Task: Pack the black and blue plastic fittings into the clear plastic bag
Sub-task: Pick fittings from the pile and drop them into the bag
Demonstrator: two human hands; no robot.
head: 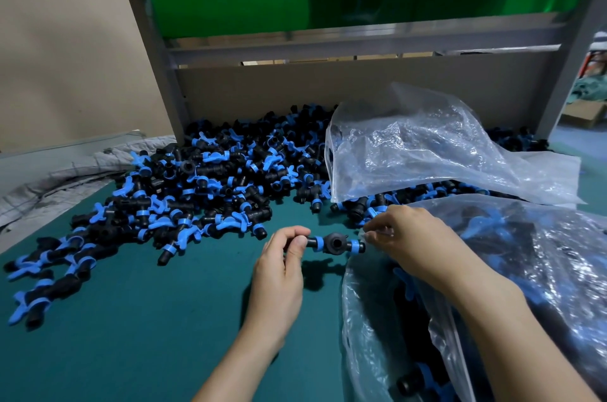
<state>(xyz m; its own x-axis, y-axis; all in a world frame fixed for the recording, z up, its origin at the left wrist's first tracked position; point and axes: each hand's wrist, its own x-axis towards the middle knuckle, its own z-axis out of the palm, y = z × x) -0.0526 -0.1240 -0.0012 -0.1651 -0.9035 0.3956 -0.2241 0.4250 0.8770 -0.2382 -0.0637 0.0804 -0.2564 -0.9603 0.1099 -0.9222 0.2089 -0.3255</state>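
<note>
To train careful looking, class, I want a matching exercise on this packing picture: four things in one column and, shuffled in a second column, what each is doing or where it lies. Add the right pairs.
Column 1
1. left hand
2. right hand
3. loose fittings
4. spare bag

Column 2
A. lies crumpled on top of the heap
B. pinches the rim of the partly filled bag
C. heaped on the green table
D. holds one end of a single fitting

Pairs: 1-D, 2-B, 3-C, 4-A
</note>
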